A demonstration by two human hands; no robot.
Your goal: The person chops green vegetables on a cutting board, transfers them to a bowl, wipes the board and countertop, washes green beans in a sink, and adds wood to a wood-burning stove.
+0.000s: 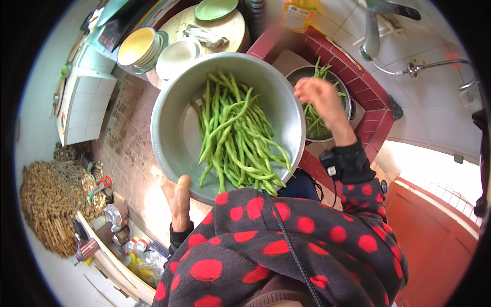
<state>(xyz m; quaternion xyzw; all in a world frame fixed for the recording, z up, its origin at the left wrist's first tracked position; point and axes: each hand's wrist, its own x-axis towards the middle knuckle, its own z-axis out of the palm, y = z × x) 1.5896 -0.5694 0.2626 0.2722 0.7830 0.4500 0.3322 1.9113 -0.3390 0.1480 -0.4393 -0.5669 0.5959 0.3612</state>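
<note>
A wide metal basin (278, 92) holds a heap of long green beans (234, 134). My left hand (178, 193) grips its near left rim, thumb on the edge. To the right, my right hand (318, 99) is raised, slightly blurred, over a pot of water (320, 134) in a red-tiled sink, its fingers curled; whether anything is between them is hidden. More green beans (312, 117) lie in the pot, some sticking up past its far rim.
Behind the basin stand stacked bowls (136, 46), a white bowl (176, 57) and a round wooden board (230, 30) with a green plate (216, 8). A faucet (371, 38) hangs over the sink beside a yellow bottle (301, 15). Firewood (50, 207) is piled at left.
</note>
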